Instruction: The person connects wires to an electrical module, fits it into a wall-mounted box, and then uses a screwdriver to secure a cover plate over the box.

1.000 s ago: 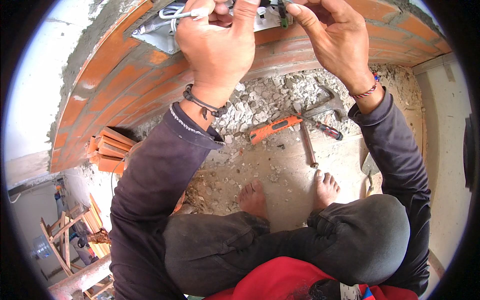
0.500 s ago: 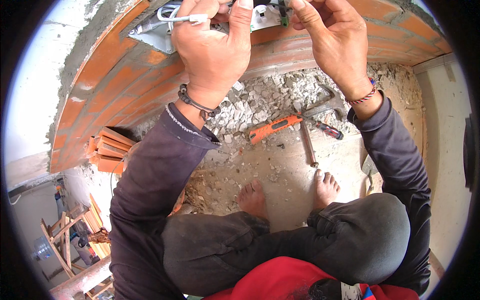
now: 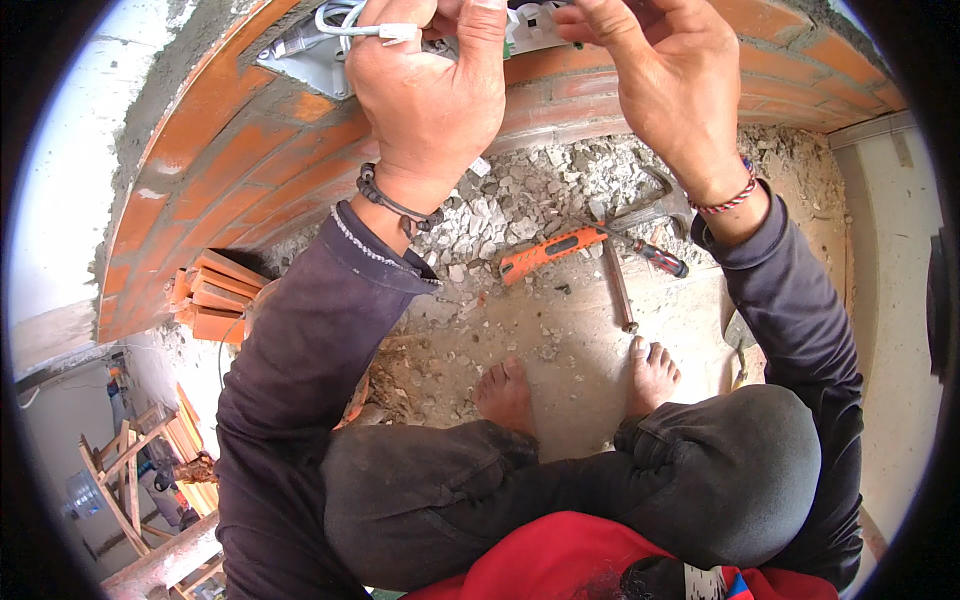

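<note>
At the top edge, my left hand (image 3: pixel 425 95) is closed, thumb against curled fingers; what it grips is hidden. A looped grey cable (image 3: pixel 335 22) with a white plug (image 3: pixel 398 34) hangs against its knuckles. Both hands are at a grey-white electrical box (image 3: pixel 315 70) set into the brick wall; a white fitting (image 3: pixel 535 28) shows between them. My right hand (image 3: pixel 680 95) is at the box's right part, thumb and fingers drawn together; anything between them cannot be made out. The fingertips of both hands are partly cut off by the picture's edge.
Below the wall lie rubble (image 3: pixel 500 215), a claw hammer (image 3: pixel 655 210), an orange handle-shaped tool (image 3: pixel 550 253), a metal chisel (image 3: pixel 619 290) and a screwdriver (image 3: pixel 660 258). Bricks (image 3: pixel 220 295) are stacked at left. My bare feet (image 3: pixel 652 375) are close to the tools.
My right hand has shifted slightly, and its fingers now cover the dark wire and green piece seen earlier. The left hand stays nearly in place, the plug still against it.
</note>
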`<state>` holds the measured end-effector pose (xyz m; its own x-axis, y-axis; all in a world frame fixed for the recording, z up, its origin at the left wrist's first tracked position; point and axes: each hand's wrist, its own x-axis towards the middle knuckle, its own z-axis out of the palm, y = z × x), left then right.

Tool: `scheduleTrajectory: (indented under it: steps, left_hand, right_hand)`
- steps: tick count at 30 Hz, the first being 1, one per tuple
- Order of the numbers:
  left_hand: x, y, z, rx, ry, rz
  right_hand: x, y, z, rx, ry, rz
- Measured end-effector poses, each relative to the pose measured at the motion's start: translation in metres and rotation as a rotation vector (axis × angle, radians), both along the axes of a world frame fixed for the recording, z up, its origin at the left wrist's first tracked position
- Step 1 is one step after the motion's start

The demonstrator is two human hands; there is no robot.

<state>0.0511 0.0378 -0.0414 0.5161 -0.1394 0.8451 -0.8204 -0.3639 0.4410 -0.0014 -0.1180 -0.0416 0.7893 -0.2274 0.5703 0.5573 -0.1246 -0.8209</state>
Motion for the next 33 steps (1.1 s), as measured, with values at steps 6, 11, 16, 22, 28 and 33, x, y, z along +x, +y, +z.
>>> scheduleTrajectory:
  steps: [6, 11, 16, 22, 28, 33]
  left_hand:
    - [-0.002, 0.001, 0.000, 0.045, 0.002, 0.017]
    - [-0.002, 0.004, -0.001, 0.031, 0.018, -0.007]
    - [0.002, 0.005, -0.008, -0.050, 0.054, -0.099]
    - [-0.004, 0.008, -0.008, -0.010, 0.069, -0.008]
    - [-0.006, 0.012, -0.003, 0.141, -0.086, 0.059]
    - [-0.006, 0.011, -0.003, 0.174, -0.135, 0.057]
  right_hand:
    - [-0.010, 0.008, -0.018, 0.061, 0.078, -0.011]
    - [-0.013, 0.001, -0.021, -0.063, 0.121, -0.058]
    - [-0.005, 0.001, -0.028, -0.123, -0.086, -0.096]
    - [-0.001, -0.009, -0.023, -0.242, -0.104, -0.217]
    - [0.007, -0.018, 0.010, -0.402, -0.452, -0.207]
    - [0.013, -0.013, 0.020, -0.578, -0.500, -0.283]
